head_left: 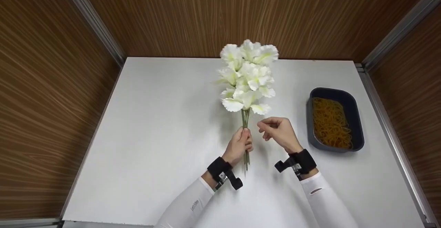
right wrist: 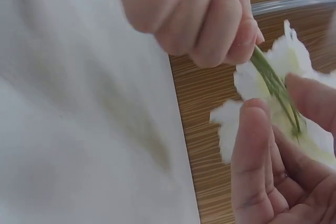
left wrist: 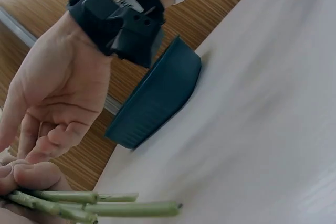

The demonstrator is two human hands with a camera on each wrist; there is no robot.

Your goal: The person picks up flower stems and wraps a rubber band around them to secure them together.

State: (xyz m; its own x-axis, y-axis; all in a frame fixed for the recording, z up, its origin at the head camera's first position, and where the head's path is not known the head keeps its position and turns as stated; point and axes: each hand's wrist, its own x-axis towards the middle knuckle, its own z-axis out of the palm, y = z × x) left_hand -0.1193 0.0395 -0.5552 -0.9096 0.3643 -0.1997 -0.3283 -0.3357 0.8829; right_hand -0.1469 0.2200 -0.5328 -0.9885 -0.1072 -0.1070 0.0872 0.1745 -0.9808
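Note:
A bunch of white artificial flowers point(head_left: 249, 74) with yellow-green centres stands up over the white table. My left hand point(head_left: 238, 145) grips its green stems point(head_left: 245, 117) below the blooms, fingers curled round them. The cut stem ends point(left wrist: 131, 208) poke out below that fist in the left wrist view. To the right of the stems, and apart from them, is my right hand point(head_left: 278, 131), its fingers loosely bent. In the right wrist view its thumb and fingers point(right wrist: 252, 156) are spread apart in front of the stems, with nothing seen between them.
A dark blue-grey bin point(head_left: 356, 124) holding a heap of yellow-orange rubber bands point(head_left: 329, 123) sits to the right of my right hand. Wood-grain panels point(head_left: 206, 18) wall in the white table point(head_left: 155, 117) at the back and both sides.

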